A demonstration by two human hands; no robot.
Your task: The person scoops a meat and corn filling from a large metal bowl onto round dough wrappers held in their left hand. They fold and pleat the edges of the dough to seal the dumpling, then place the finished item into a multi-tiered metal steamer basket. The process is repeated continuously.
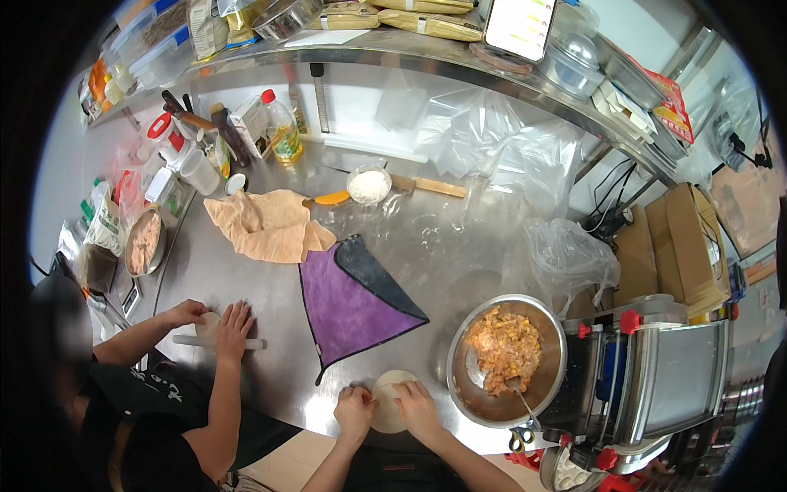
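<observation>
Round, flat dough wrappers (388, 418) lie at the front edge of the steel table between my hands, seemingly overlapping. My left hand (356, 412) pinches their left edge between thumb and fingers. The fingers of my right hand (418, 409) rest on the upper right part of the dough, thumb bent inward. To the right stands a steel bowl (455, 381) of orange-pink filling (507, 347) with yellow bits, a spoon (527, 409) standing in it. Beyond my hands lies a purple cloth (350, 307) with one dark corner folded over.
At left, a co-worker's hands (230, 329) hold a rolling pin (255, 344) over dough. Farther back lie a peach cloth (264, 224), a flour bowl (369, 184) and an oil bottle (284, 132). Scissors (521, 438) and a roller machine (652, 375) are at right, a shelf (430, 52) above.
</observation>
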